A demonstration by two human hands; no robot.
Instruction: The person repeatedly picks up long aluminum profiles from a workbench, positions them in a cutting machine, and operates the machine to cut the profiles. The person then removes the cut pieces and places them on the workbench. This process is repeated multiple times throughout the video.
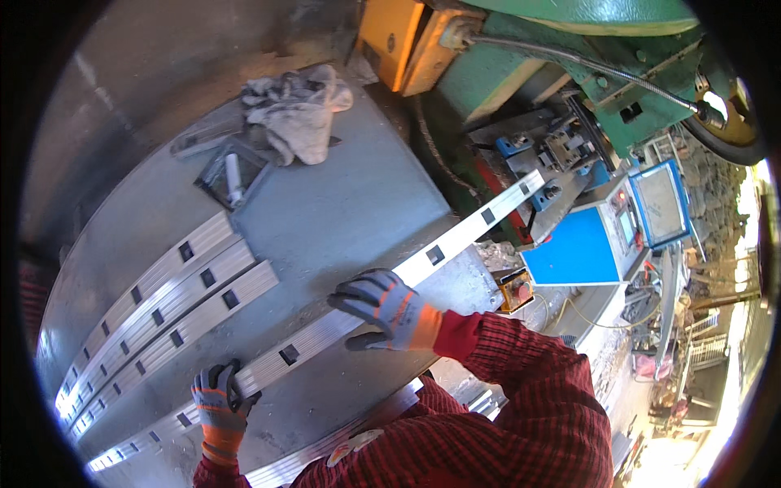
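A long silver metal bar (313,342) with square holes runs from the lower left up to the machine at the upper right. My left hand (221,407), in a grey and orange glove, closes round the bar near its lower left part. Farther along, my right hand (390,309), gloved alike, lies over the bar with fingers stretched out and thumb apart; its palm is hidden. The bar's far end rests among the blue clamps (512,145) of the green machine (602,106). Several similar bars (199,281) lie side by side on the grey metal table (350,203), left of my hands.
A crumpled grey cloth (297,110) and a shallow tray (232,172) holding a white tube lie toward the table's back. Right of the table stands a blue and white control box (582,244). A flexible metal hose (594,69) reaches across the machine. More bars (342,447) lie beside my body.
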